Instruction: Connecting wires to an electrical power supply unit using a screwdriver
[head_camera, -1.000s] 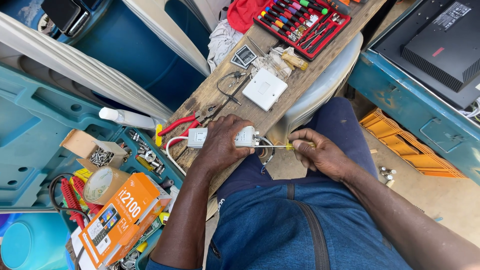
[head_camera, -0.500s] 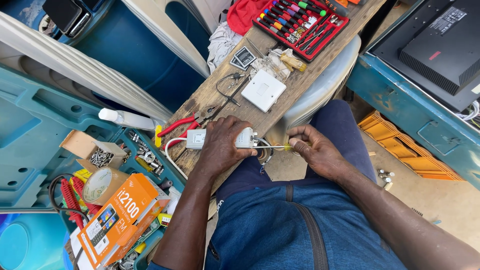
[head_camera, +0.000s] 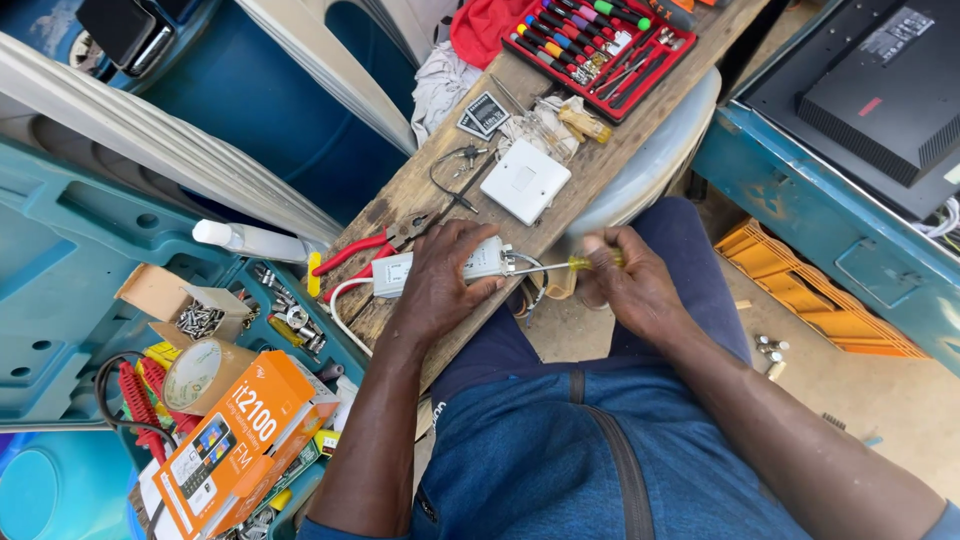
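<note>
We see the left hand (head_camera: 440, 285) pressed down over a long white plastic power strip (head_camera: 470, 265), fingers wrapped around its middle and holding it against the near end of a weathered wooden plank (head_camera: 600, 160) that runs away to the far right. The right hand (head_camera: 625, 285) is clenched around the yellow-handled screwdriver (head_camera: 560, 266), whose thin metal shaft points left and meets the right end of the strip. A white cable (head_camera: 340, 305) loops out from the strip's left end.

Just left of the left hand lie red-handled pliers (head_camera: 365, 248) on the plank. Farther along the plank sits a square white wall switch plate (head_camera: 525, 181), and beyond it an open red case of coloured screwdriver bits (head_camera: 600, 40).

At the near left, a teal plastic toolbox (head_camera: 60, 290) holds a roll of brown tape (head_camera: 200, 375), an orange cardboard box (head_camera: 245, 440) and a small carton of screws (head_camera: 195, 315). The person's blue trousers (head_camera: 560, 450) fill the near middle.
</note>
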